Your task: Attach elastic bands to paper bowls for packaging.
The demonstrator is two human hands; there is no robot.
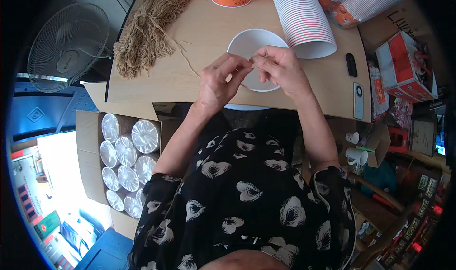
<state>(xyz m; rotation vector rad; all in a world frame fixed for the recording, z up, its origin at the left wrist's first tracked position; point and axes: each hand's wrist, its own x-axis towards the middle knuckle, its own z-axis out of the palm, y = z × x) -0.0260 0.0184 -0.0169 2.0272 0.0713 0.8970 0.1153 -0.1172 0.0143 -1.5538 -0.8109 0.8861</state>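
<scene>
White bucket (240, 44) beneath, left hand (219, 79) and right hand (281, 70) pinch tight (on what, can't tell): likely string-work, calling next for steadiness.

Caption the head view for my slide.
Left hand and right hand meet over a white bucket, tan strings nearby.

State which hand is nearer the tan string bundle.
Left. The left hand is right of the string bundle and lower in the picture; the right hand is farther right, beyond the left.
</scene>
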